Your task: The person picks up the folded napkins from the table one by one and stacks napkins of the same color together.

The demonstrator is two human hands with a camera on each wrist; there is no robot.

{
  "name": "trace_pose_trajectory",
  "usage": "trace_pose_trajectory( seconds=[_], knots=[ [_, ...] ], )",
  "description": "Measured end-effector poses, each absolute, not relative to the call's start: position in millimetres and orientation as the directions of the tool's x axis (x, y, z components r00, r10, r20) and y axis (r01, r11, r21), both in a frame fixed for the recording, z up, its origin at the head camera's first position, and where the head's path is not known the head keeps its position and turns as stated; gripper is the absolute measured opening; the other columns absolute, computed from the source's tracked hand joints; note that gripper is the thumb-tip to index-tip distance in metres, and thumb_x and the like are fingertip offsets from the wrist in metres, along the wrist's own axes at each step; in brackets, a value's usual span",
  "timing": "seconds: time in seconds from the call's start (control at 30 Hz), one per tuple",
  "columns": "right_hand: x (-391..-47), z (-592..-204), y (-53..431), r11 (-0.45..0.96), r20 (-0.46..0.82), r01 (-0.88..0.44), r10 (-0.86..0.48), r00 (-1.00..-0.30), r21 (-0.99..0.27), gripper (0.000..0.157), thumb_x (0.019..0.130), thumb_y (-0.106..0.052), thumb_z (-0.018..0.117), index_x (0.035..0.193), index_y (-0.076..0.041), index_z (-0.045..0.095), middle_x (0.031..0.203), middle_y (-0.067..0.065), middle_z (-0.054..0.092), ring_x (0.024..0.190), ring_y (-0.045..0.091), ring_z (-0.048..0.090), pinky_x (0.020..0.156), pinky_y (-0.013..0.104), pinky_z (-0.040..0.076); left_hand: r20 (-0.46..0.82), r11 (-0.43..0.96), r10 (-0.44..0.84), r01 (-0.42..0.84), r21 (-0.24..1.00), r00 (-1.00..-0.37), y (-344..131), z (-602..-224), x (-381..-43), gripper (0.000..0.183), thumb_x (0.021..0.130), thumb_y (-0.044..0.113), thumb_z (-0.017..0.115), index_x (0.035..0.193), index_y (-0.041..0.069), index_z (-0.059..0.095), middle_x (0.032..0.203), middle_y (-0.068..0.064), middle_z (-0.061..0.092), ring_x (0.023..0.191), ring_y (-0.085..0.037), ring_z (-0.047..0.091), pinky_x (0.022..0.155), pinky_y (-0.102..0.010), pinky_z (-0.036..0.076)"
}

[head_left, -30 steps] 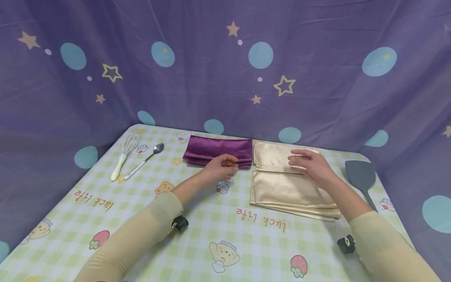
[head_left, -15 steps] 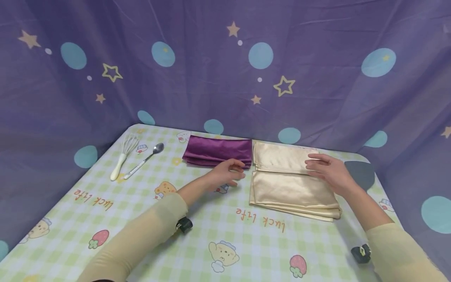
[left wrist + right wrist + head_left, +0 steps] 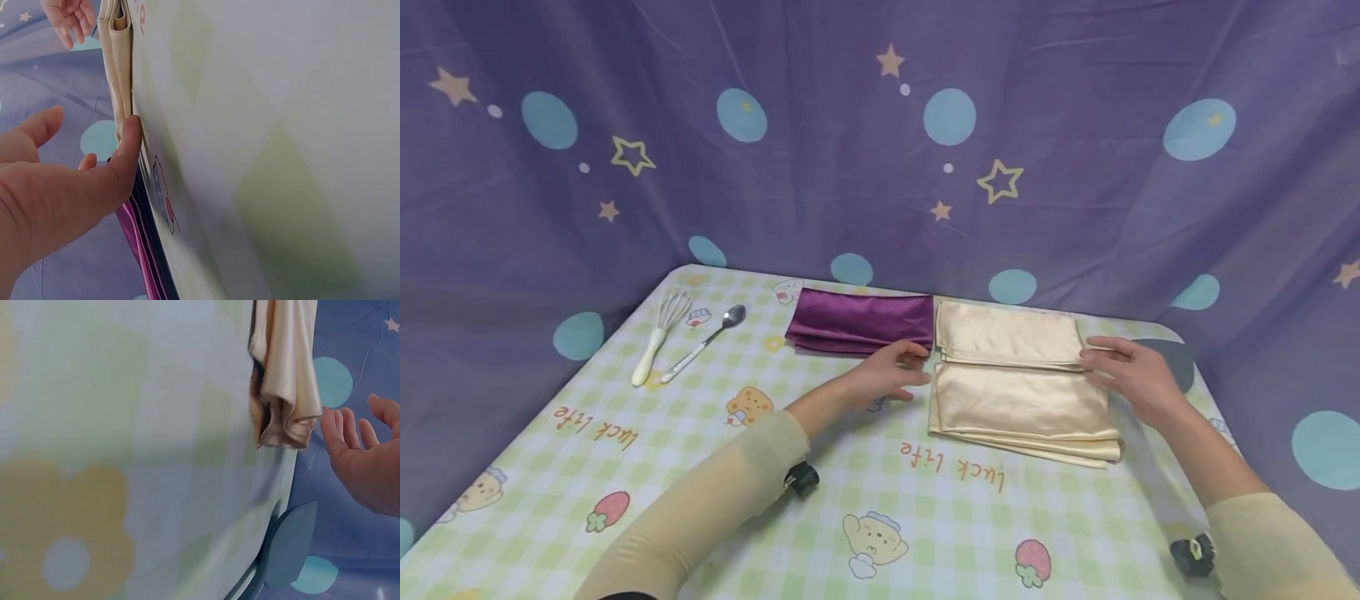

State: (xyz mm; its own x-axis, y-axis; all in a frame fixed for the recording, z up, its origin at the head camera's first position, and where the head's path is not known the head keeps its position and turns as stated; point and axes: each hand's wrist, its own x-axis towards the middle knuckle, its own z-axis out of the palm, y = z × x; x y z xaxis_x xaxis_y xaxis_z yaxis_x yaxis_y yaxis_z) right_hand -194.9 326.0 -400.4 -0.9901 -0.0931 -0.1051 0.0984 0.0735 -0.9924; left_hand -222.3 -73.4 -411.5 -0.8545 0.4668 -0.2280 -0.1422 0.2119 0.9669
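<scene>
Two folded beige satin cloths lie one behind the other, the back cloth [image 3: 1009,333] and the front cloth [image 3: 1022,402]. Left of the back one is a folded purple satin cloth [image 3: 861,318]. My left hand [image 3: 886,375] hovers by the purple cloth's front right corner, fingers loosely bent, holding nothing; whether a fingertip touches cloth I cannot tell. At the right ends of the beige cloths is my right hand [image 3: 1137,377], fingers extended and grasping nothing. In the right wrist view its fingers [image 3: 340,428] are close beside the beige cloth's folded end [image 3: 290,381].
A grey spatula [image 3: 1180,360] lies at the right edge, partly hidden by my right hand. On the left are a whisk [image 3: 661,335] and a spoon [image 3: 705,342]. A checked tablecloth [image 3: 760,533] covers the table, and a purple curtain [image 3: 820,183] hangs behind.
My right hand has moved right, from over the back beige cloth to its right end. My left hand has shifted slightly right. The cloths look the same.
</scene>
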Motion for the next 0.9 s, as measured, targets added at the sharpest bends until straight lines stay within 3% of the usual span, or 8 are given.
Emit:
trace_pose_trajectory(
  seconds=[0.23, 0.37, 0.5, 0.63, 0.73, 0.9],
  knots=[
    [-188.9, -407.2, 337.3, 0.132, -0.094, 0.084, -0.067, -0.993, -0.988, 0.026, 0.099, -0.016, 0.068, 0.124, -0.018, 0.06, 0.108, -0.011, 0.068, 0.1, 0.001, 0.065, 0.089, 0.024, 0.055, -0.246, 0.21, 0.461, -0.164, 0.964, -0.853, -67.9, -413.3, -222.6, 0.055, 0.096, 0.005, 0.069, 0.143, -0.003, 0.043, 0.138, -0.024, 0.046, 0.122, -0.036, 0.054, 0.089, -0.044, 0.057],
    [-186.4, -409.3, 340.5, 0.23, -0.098, 0.083, -0.055, -0.994, -0.97, 0.04, 0.1, -0.021, 0.067, 0.135, -0.005, 0.056, 0.107, -0.016, 0.068, 0.097, -0.001, 0.065, 0.088, 0.02, 0.054, -0.252, 0.202, 0.456, -0.176, 0.963, -0.854, -65.8, -413.3, -222.7, 0.055, 0.096, 0.005, 0.068, 0.143, -0.004, 0.043, 0.137, -0.024, 0.046, 0.121, -0.036, 0.054, 0.089, -0.044, 0.058],
    [-183.5, -410.6, 340.5, 0.38, -0.154, 0.12, -0.06, -0.986, -0.917, 0.067, 0.102, -0.03, 0.064, 0.15, 0.007, 0.037, 0.13, 0.008, 0.065, 0.098, 0.0, 0.065, 0.09, 0.025, 0.055, -0.262, 0.199, 0.455, -0.189, 0.962, -0.851, -64.2, -413.3, -222.6, 0.057, 0.095, 0.005, 0.069, 0.145, -0.003, 0.042, 0.137, -0.024, 0.046, 0.12, -0.035, 0.055, 0.089, -0.042, 0.058],
    [-181.9, -414.2, 340.4, 0.403, -0.207, 0.151, -0.097, -0.974, -0.902, 0.072, 0.104, -0.029, 0.061, 0.154, 0.009, 0.026, 0.151, 0.035, 0.035, 0.098, -0.007, 0.058, 0.094, 0.032, 0.055, -0.271, 0.189, 0.454, -0.205, 0.96, -0.849, -61.5, -414.3, -222.3, 0.059, 0.095, 0.004, 0.069, 0.146, -0.003, 0.04, 0.135, -0.025, 0.047, 0.117, -0.034, 0.057, 0.089, -0.041, 0.058],
    [-182.2, -416.5, 340.0, 0.384, -0.217, 0.16, -0.11, -0.97, -0.909, 0.071, 0.104, -0.024, 0.06, 0.154, 0.012, 0.023, 0.151, 0.039, 0.032, 0.095, -0.011, 0.056, 0.093, 0.031, 0.055, -0.277, 0.184, 0.449, -0.216, 0.959, -0.849, -59.1, -415.2, -222.1, 0.061, 0.095, 0.003, 0.069, 0.147, -0.004, 0.039, 0.134, -0.024, 0.048, 0.116, -0.034, 0.058, 0.089, -0.04, 0.058],
    [-182.4, -418.2, 339.8, 0.428, -0.224, 0.16, -0.104, -0.969, -0.889, 0.069, 0.101, -0.016, 0.065, 0.151, 0.013, 0.027, 0.144, 0.039, 0.04, 0.092, -0.004, 0.059, 0.083, 0.028, 0.057, -0.274, 0.193, 0.441, -0.207, 0.959, -0.855, -54.4, -416.5, -221.0, 0.064, 0.094, 0.0, 0.068, 0.149, -0.007, 0.037, 0.133, -0.024, 0.05, 0.118, -0.036, 0.058, 0.088, -0.039, 0.058]
  ],
)
